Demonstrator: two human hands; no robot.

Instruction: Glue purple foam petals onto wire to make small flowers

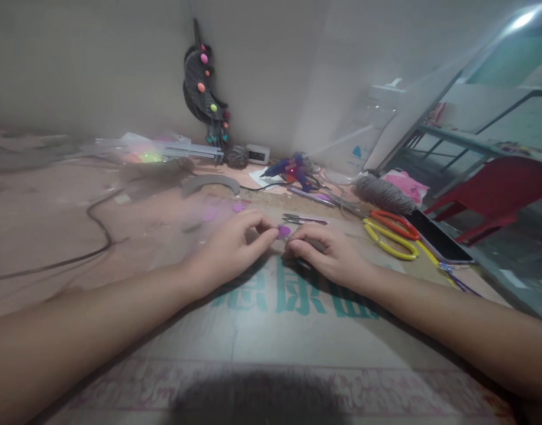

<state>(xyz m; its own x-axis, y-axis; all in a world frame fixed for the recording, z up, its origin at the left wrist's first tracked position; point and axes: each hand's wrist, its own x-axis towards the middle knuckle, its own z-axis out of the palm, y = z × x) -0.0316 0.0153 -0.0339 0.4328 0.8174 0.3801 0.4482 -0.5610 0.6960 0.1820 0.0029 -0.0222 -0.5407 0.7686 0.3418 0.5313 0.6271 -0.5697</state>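
Writing: large green characters on the sheet, partly under the hands (not legible enough to read)
Bottle: blue mark, print too small
Left hand: angled inward, thumb and forefinger pinching the purple piece
Right hand: curled opposite, grip cannot be told
Purple piece: between both hands, near the snips
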